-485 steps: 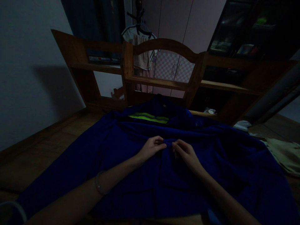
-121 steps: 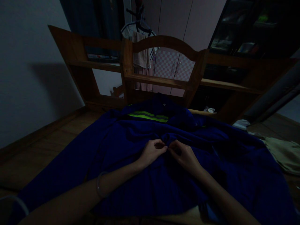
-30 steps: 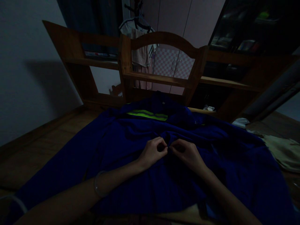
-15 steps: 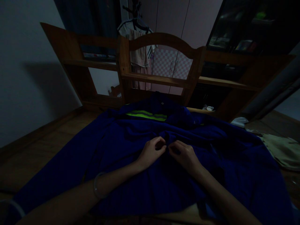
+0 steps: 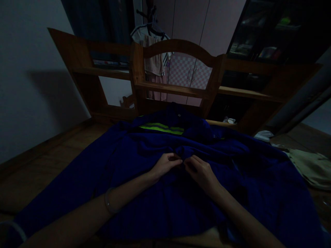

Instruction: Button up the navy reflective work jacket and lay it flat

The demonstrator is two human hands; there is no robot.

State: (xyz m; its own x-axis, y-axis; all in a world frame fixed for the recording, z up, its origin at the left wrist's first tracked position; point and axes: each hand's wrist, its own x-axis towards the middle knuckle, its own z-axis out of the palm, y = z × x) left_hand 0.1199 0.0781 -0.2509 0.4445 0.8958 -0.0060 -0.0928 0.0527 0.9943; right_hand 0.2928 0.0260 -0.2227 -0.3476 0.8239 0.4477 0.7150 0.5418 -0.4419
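A dark blue work shirt (image 5: 124, 172) lies spread flat on a wooden surface, its collar far from me with a yellow-green reflective strip (image 5: 162, 128) showing inside. My left hand (image 5: 165, 164) and my right hand (image 5: 200, 172) meet at the shirt's front opening, fingertips pinched on the cloth edges there. A thin bangle (image 5: 108, 203) sits on my left forearm. The light is dim, and what lies between the fingertips is too small to make out.
A wooden headboard with shelves (image 5: 178, 90) stands just beyond the shirt. Clothes hang on a hanger (image 5: 153, 58) behind it, before a pale wardrobe. A light-coloured garment (image 5: 309, 167) lies at the right. A white wall runs along the left.
Both hands stay pinched at the shirt front, shifting only slightly; they now sit a little lower in view as the camera tilted.
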